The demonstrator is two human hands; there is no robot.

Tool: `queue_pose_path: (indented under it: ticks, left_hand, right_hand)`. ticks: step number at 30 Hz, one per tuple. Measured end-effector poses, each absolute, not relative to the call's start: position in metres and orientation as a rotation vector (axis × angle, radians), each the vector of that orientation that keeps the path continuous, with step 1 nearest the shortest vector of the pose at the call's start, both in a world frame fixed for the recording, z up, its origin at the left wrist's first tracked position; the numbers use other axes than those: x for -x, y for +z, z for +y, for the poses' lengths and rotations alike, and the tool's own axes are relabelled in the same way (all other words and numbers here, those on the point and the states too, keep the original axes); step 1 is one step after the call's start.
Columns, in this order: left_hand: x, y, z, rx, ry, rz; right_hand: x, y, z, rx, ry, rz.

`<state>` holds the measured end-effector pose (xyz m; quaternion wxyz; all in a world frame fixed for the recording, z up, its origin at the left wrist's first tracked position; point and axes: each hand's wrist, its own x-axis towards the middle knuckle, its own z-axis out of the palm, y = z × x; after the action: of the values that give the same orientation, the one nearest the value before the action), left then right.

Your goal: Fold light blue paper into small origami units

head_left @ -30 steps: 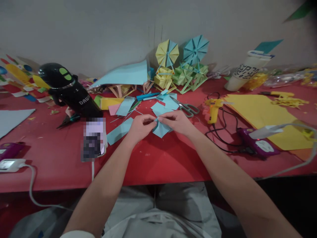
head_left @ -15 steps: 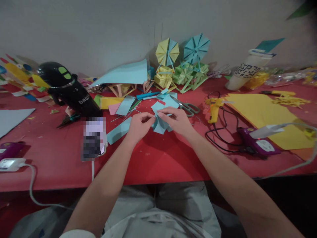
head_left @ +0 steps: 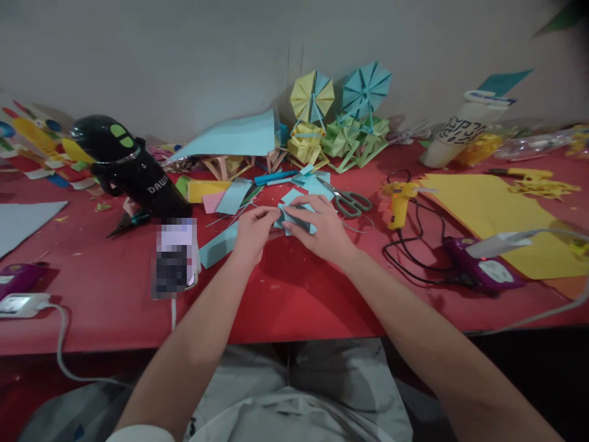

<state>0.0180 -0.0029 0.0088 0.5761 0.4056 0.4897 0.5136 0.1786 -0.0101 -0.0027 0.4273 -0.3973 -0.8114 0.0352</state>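
Observation:
Both hands meet over the middle of the red table around a folded piece of blue paper (head_left: 301, 224). My left hand (head_left: 254, 232) pinches its left edge between thumb and fingertips. From the other side my right hand (head_left: 322, 228) grips the piece, thumb below and fingers above, partly covering it. Just behind the hands lie more blue paper pieces (head_left: 317, 185), with green-handled scissors (head_left: 352, 202) to the right of them. A blue paper strip (head_left: 219, 245) rests on the table left of my left hand.
A black bottle (head_left: 133, 166) and a phone (head_left: 177, 258) with a cable stand left. On the right are a yellow glue gun (head_left: 399, 202), a purple power strip (head_left: 483, 264), yellow sheets (head_left: 510, 224) and a white cup (head_left: 464, 129). Folded paper models (head_left: 340, 123) line the wall.
The blue paper has been raised and turned between my hands, its flaps no longer spread toward me. My left hand has shifted slightly left, and my right fingers now cover more of the piece.

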Motion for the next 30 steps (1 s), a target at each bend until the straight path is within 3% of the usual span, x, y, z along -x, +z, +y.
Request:
queue_pose_path:
  ticks: [30]
  left_hand:
    - [-0.0166, 0.0095, -0.0036, -0.835, 1.156, 1.075]
  right_hand:
    - [-0.1771, -0.0045, -0.0099, 0.916, 0.064, -2.082]
